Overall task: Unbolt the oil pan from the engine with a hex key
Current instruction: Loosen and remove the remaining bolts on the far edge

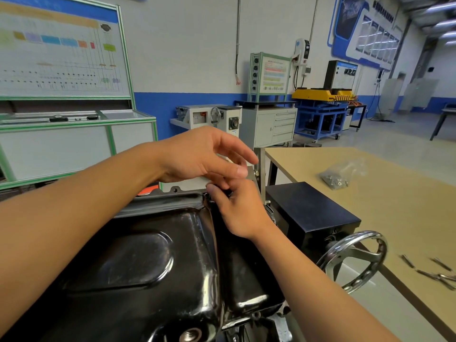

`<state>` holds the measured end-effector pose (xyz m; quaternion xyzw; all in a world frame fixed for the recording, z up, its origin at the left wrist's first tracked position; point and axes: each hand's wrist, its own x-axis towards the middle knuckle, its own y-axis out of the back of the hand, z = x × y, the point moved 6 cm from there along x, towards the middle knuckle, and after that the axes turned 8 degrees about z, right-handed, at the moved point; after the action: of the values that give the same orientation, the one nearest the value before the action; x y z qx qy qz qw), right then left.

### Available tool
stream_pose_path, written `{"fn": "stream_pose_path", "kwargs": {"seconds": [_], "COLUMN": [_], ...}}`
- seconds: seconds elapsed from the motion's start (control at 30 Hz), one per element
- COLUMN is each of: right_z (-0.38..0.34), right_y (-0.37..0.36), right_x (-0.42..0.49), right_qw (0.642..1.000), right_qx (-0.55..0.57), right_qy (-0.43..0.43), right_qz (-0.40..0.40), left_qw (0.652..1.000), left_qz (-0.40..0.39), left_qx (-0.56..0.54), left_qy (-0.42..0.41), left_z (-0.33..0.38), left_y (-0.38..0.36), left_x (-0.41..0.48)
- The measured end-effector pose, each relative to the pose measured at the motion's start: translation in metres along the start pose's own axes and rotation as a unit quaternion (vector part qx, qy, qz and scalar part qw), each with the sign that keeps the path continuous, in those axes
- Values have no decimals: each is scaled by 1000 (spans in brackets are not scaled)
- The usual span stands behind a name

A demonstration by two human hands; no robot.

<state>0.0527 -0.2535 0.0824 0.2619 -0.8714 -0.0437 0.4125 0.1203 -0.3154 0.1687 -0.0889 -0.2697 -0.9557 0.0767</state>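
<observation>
Right hand (238, 211) pinches small dark item (229, 193) at far-right corner of oil pan (148, 255); left hand (202, 154), loosely spread, hovers just above.

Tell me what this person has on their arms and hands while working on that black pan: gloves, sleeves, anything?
Nothing at all, as far as the picture shows. The left hand and right hand are ungloved, and both forearms are bare with no sleeve in view. No watch, bracelet or ring shows. The nails that show are short and unpainted.
</observation>
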Motion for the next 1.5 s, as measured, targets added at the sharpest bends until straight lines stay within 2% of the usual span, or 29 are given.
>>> {"fn": "stream_pose_path", "kwargs": {"seconds": [0.13, 0.23, 0.33, 0.47, 0.53, 0.67, 0.8, 0.9, 1.03, 1.13, 1.2, 1.33, 1.5], "right_z": [-6, -8, -7, -2, -6, -8, -1, -7, -8, -8, -7, -6, -5], "right_y": [-5, -6, -6, 0, 3, 4, 2, 1, -3, -4, -4, 1, 2], "right_x": [0, 0, -2, 1, 2, 0, 1, 2, -1, -1, -1, -1, 1], "right_qw": [1000, 999, 999, 998, 998, 998, 999, 998, 998, 998, 999, 999, 999], "right_qx": [16, 28, 49, 58, 53, 40, 25, 54, 65, 56, 54, 36, 31], "right_qy": [-10, -5, -9, -3, 23, 39, 6, 11, -10, -2, 0, 0, 6], "right_qz": [-23, -29, -19, 22, 31, 30, 19, 16, 1, -7, -7, 20, 20], "left_qw": [979, 973, 986, 987, 986, 992, 1000, 994, 980, 976, 981, 978, 974], "left_qz": [145, 186, 164, 55, 13, -12, 12, 64, 135, 180, 191, 78, -17], "left_qx": [124, 131, 38, -123, -137, -111, -14, 69, 127, 118, 42, -164, -201], "left_qy": [-70, -49, 21, 86, 89, 57, -5, -48, -76, -42, 20, 103, 106], "left_z": [9, 6, -1, -5, -7, -5, 1, 6, 11, 8, 2, -3, -4], "left_y": [13, 18, 14, 3, 1, -2, -3, -1, 6, 13, 17, 10, 3], "left_x": [2, 3, 2, -2, -5, -5, -2, 0, 1, 3, 1, -5, -7]}}
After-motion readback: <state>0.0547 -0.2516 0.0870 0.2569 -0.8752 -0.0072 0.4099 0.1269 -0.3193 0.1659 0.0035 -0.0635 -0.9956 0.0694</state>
